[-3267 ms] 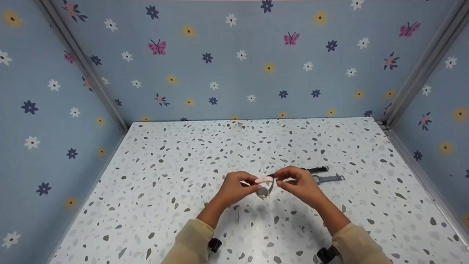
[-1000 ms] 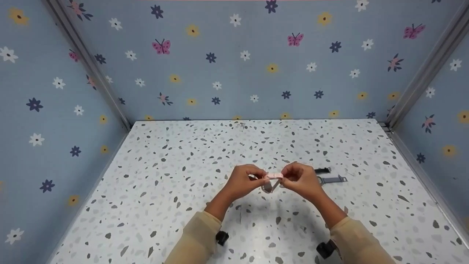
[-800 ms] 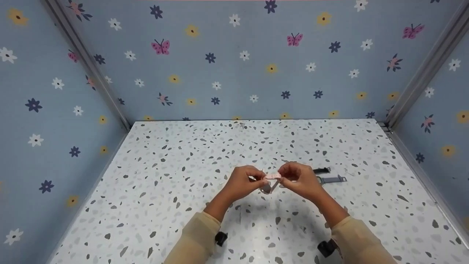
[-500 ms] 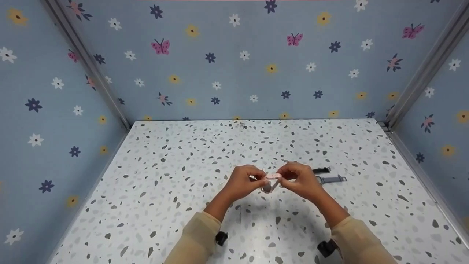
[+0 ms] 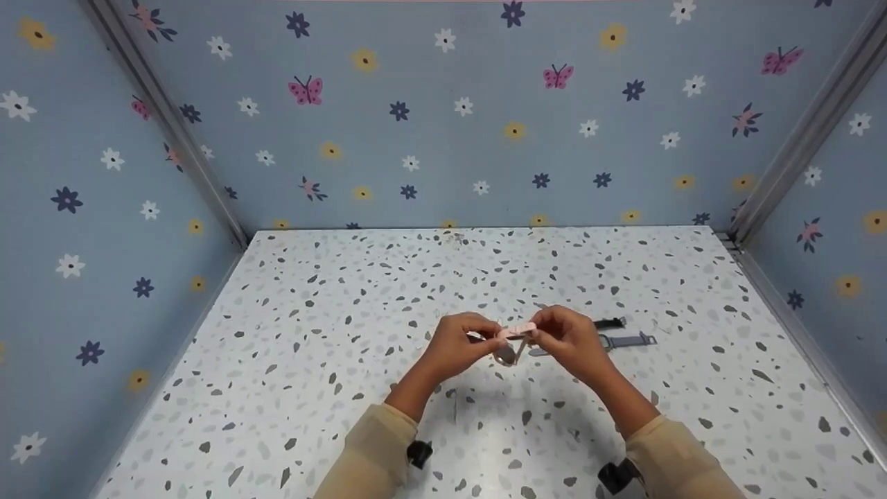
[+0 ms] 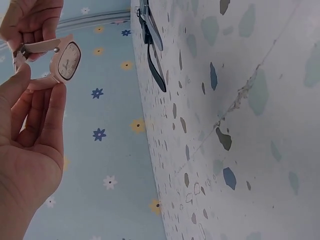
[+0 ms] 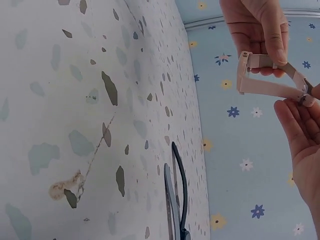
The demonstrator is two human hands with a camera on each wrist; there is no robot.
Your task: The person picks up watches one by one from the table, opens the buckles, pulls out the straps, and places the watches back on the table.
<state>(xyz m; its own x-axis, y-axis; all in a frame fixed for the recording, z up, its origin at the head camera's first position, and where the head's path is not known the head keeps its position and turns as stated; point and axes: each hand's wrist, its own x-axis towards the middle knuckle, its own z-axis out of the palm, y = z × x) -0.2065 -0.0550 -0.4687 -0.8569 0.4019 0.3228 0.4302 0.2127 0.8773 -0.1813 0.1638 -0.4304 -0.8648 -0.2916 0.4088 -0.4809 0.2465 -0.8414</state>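
A wristwatch with a pale pink strap [image 5: 517,330] is held up over the table between both hands. Its squarish case frames a white dial [image 6: 68,61], and the strap bends round in a loop. My left hand [image 5: 459,344] pinches the strap between thumb and fingers on one side. On the other side, my right hand [image 5: 569,342] pinches the strap. A metal buckle [image 7: 303,98] sits on the strap by the right fingers, partly covered by them. Whether the strap's end is through the buckle I cannot tell.
A black watch [image 5: 610,323] and a grey watch [image 5: 629,341] lie on the speckled white table [image 5: 332,291], partly behind the right hand. Blue flower-patterned panels [image 5: 443,111] enclose the table at the back and both sides.
Since the oldest frame, both hands and the pink watch have shifted slightly right, and the hands are closer together on the strap. Just now the strap's right side has risen a little.
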